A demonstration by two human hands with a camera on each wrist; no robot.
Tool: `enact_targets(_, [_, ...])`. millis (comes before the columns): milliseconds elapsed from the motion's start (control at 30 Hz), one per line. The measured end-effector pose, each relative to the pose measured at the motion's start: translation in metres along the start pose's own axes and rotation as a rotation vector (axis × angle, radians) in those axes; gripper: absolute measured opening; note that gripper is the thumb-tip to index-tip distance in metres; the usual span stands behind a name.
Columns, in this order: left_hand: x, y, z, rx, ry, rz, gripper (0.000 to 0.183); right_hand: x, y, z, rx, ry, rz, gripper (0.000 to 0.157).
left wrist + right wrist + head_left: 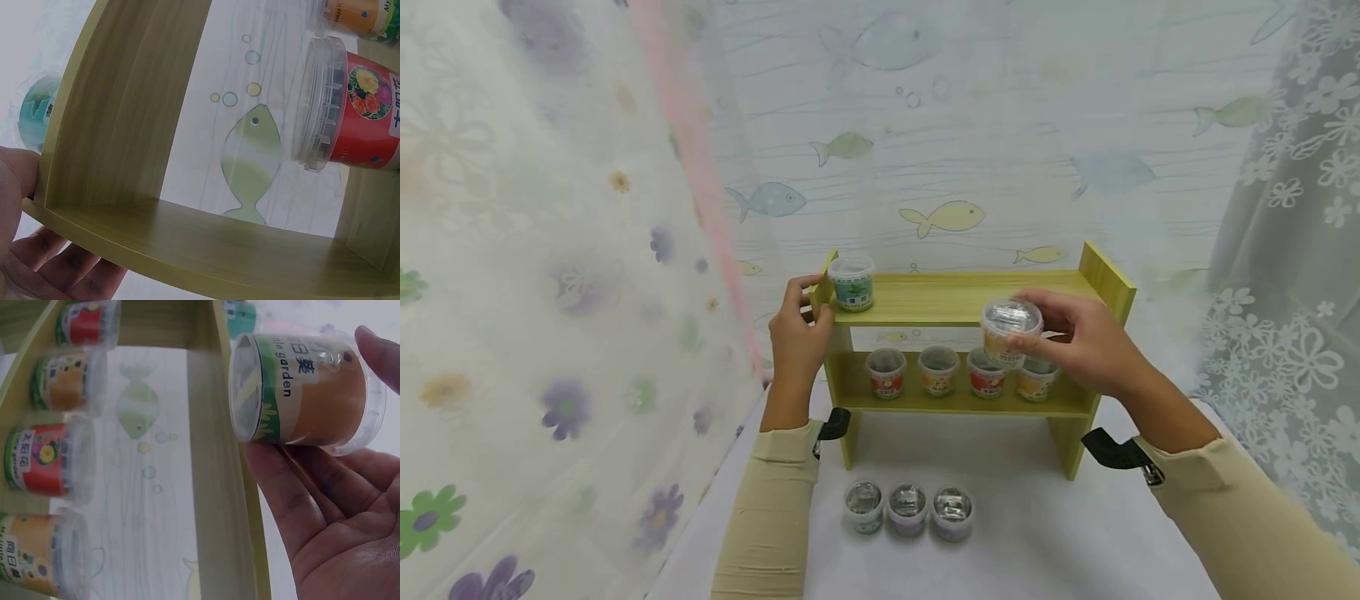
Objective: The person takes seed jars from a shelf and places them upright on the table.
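My right hand (1086, 337) pinches a clear-lidded plastic cup with an orange label (1009, 321) between thumb and fingers, in front of the upper board's right half. In the right wrist view this cup (312, 390) lies sideways, its label reading "little garden". My left hand (799, 346) grips the left end panel of a yellow-green wooden shelf (970, 300); in the left wrist view its fingers (69, 265) pass behind the panel. A teal-labelled cup (852, 285) stands at the upper board's left end, beside that hand.
On the lower board stand several cups with red (887, 379) and orange (938, 375) labels. Three lidded cups (907, 508) sit in a row on the white-covered table (1037, 542) before the shelf. Fish-patterned curtain (1000, 150) hangs behind, flowered curtain (550, 333) at left.
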State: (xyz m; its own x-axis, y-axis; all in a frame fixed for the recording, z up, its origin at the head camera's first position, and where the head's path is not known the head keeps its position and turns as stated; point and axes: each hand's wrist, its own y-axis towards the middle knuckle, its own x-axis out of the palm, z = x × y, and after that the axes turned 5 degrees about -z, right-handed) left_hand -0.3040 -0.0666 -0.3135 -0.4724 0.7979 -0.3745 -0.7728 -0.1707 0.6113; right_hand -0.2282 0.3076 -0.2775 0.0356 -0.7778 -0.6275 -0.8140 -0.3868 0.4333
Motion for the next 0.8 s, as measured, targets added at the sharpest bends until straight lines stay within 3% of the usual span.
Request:
enact_targets(333, [0.006,0.021,-0.013,0.007,-0.018,-0.027,0.04,0.022,-0.009,0.009,0.034,0.143,-0.046,0.055])
enact_targets(800, [0.011,0.036,-0.019,0.004,-0.018,-0.05,0.04,0.054,-0.024,0.037,0.077,0.177,-0.038,0.059])
